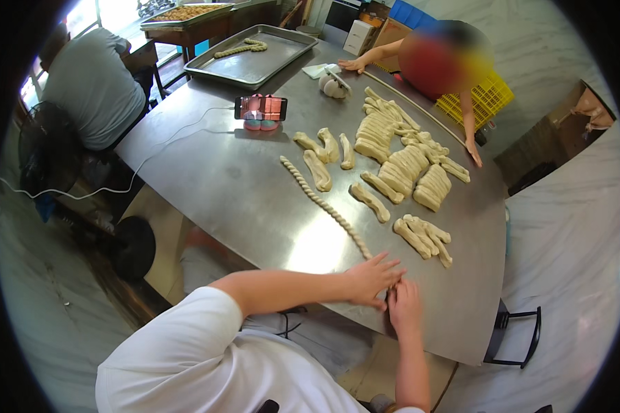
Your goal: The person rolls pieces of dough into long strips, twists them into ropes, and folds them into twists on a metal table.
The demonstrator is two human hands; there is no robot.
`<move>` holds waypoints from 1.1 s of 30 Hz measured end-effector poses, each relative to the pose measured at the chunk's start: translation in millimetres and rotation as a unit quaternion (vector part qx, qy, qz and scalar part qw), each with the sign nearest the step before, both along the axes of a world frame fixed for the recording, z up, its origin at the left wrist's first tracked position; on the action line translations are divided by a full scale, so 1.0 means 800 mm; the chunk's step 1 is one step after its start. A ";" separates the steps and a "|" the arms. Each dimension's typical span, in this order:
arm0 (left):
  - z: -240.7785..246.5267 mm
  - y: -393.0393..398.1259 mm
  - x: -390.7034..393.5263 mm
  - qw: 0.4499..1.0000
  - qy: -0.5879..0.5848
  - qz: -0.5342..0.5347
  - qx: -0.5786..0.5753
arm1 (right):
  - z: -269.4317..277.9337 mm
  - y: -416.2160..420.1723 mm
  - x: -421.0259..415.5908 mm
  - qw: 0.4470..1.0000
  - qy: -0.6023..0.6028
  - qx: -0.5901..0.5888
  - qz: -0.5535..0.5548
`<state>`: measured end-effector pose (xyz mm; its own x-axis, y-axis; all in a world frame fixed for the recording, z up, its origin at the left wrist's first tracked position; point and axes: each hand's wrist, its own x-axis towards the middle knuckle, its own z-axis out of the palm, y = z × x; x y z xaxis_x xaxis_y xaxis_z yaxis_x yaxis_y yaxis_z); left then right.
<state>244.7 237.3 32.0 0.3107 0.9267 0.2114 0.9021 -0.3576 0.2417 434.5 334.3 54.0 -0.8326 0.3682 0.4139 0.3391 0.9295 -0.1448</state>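
A long twisted dough rope (pixel 324 205) runs slantwise over the steel table towards me, and its near end goes under my hands. My left hand (pixel 373 281) lies palm down across that end with its fingers spread. Close against it, my right hand (pixel 405 305) has its fingers bent around the rope's tip, which is mostly hidden. Beyond my hands rest a small pile of dough strips (pixel 423 238) and a single dough strip (pixel 370 202). Farther off, cut dough strips (pixel 404 168) lie in tight rows.
Across the steel table (pixel 227 180), a co-worker's hands (pixel 473 149) touch a long thin dough rope (pixel 418 107). A phone (pixel 261 108) stands on a holder with a white cable (pixel 150 157). A metal tray (pixel 284 54) holds twisted dough. Another person (pixel 95 88) sits at left.
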 end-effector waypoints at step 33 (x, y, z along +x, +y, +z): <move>0.001 -0.289 -0.399 0.907 -0.033 0.411 0.086 | -0.021 -0.033 0.039 0.951 -0.136 -0.026 -0.277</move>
